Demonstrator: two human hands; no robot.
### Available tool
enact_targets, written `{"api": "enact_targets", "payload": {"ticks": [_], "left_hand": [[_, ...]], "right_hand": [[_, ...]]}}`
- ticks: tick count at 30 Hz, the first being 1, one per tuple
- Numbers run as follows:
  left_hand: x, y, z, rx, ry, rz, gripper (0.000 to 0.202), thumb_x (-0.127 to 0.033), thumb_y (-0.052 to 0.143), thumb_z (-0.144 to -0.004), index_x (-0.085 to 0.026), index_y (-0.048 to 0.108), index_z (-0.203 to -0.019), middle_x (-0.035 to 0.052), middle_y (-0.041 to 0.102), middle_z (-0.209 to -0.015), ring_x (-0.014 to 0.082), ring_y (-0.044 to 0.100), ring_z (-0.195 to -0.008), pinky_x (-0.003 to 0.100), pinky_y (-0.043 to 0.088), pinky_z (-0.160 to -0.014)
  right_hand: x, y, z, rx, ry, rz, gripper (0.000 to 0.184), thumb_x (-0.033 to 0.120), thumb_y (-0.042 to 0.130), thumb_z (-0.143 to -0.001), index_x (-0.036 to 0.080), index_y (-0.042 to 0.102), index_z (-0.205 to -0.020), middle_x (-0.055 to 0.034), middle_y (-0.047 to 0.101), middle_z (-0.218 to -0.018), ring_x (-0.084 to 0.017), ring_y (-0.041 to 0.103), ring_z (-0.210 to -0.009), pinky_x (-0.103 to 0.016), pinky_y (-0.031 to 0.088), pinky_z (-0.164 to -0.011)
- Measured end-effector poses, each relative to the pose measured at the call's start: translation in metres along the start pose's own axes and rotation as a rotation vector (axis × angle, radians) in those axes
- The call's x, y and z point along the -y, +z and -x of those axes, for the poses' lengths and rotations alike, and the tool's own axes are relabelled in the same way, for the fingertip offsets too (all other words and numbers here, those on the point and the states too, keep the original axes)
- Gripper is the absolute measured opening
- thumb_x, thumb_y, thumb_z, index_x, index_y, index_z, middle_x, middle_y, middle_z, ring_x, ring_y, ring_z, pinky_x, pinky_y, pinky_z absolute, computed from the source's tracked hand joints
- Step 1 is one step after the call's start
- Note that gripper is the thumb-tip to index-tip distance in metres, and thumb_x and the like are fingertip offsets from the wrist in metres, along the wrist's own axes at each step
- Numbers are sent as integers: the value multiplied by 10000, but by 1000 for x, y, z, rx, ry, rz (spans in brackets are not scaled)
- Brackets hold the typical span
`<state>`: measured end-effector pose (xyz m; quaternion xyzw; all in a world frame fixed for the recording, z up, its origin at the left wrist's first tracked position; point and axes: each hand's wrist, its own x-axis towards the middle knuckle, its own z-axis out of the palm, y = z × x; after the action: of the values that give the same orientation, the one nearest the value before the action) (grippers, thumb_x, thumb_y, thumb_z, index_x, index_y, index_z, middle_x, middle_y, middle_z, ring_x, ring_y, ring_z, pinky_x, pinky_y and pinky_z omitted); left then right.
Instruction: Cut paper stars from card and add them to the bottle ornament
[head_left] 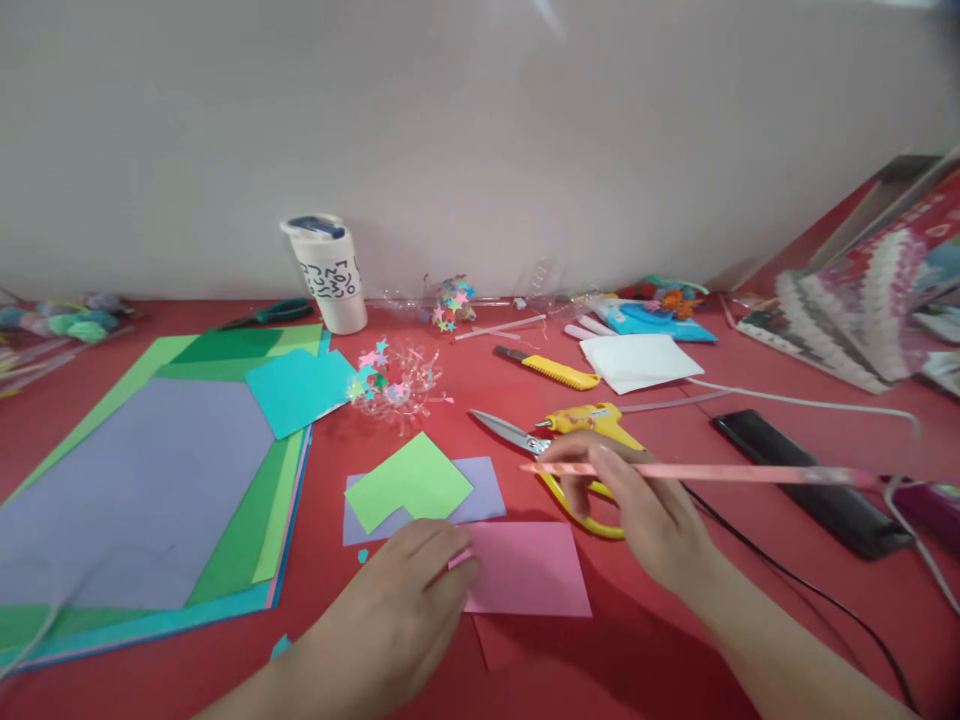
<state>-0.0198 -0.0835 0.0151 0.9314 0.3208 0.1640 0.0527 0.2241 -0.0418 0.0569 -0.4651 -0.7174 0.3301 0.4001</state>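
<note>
My right hand (637, 505) is closed around a long pink pencil (720, 472), held nearly level with its tip pointing left. Below that hand lie yellow-handled scissors (559, 490), with a yellow glue gun (592, 420) just behind them. My left hand (412, 600) has its fingers curled at the left edge of a pink paper rectangle (532, 570), gripping that edge; the fingertips are partly hidden. Just beyond the pink piece, a light green paper piece (412, 480) with a notched edge overlaps a purple paper rectangle (484, 485).
Stacked coloured sheets (142, 480) cover the left side, with a turquoise piece (300, 390) on top. Star decorations (382, 385), a white tumbler (330, 275) and a yellow box cutter (551, 367) stand or lie farther back. A black case (810, 480) and cords are at right.
</note>
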Motion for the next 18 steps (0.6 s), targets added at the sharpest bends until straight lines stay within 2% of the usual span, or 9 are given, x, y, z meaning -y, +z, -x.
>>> {"api": "enact_targets", "payload": {"ticks": [1,3,5,7,8,11,15,18], "left_hand": [[1,0,0,9,-27,2,274,-86,473,-864,-144,609,-1094,126,652,-1176,260,605,-1073,435,539,-905],[4,2,1,17,-37,-7,297,-72,470,-847,-150,608,-1099,142,639,-1201,275,600,-1086,463,539,-896],[6,4,0,-9,-14,-25,320,-71,457,-841,-143,602,-1117,157,634,-1220,294,592,-1110,488,539,-888],[9,6,-2,-55,-9,-47,314,-87,446,-849,-123,600,-1120,170,646,-1205,300,604,-1102,477,554,-862],[10,8,-3,-74,-14,-57,304,-100,443,-854,-114,601,-1114,175,655,-1192,298,614,-1090,463,563,-848],[15,11,-3,-109,-32,-82,288,-156,460,-869,-109,590,-1121,182,654,-1200,300,621,-1088,458,569,-839],[18,10,-1,-74,-144,-7,388,-151,464,-884,-146,495,-1271,152,583,-1315,283,545,-1203,491,506,-947],[19,5,-1,-92,-256,184,381,-80,406,-900,-201,513,-1245,90,610,-1280,198,546,-1196,402,477,-998]], "right_hand": [[-4,3,-3,2,69,-42,343,327,301,-996,214,615,-915,48,505,-516,-147,524,-482,-257,482,-535],[-14,10,-8,37,120,-18,267,310,379,-975,209,625,-957,18,594,-623,-148,580,-548,-259,501,-561],[-22,17,-11,67,43,124,174,210,475,-912,215,645,-948,-32,671,-834,-170,645,-732,-284,520,-685],[-24,23,-9,78,-108,216,188,109,523,-827,212,644,-927,-43,670,-880,-183,648,-791,-292,515,-729],[-24,26,-7,138,-152,237,238,87,534,-808,210,636,-985,-53,666,-912,-185,646,-797,-293,517,-729],[-18,33,1,297,-225,350,281,67,527,-826,196,615,-1060,-84,656,-972,-218,617,-875,-335,504,-780],[-14,37,9,442,-271,436,350,111,629,-805,185,576,-1143,-95,622,-1114,-264,550,-1025,-410,445,-898],[-14,40,11,463,-280,452,389,117,633,-800,175,559,-1178,-102,615,-1141,-274,535,-1046,-420,449,-885]]}}
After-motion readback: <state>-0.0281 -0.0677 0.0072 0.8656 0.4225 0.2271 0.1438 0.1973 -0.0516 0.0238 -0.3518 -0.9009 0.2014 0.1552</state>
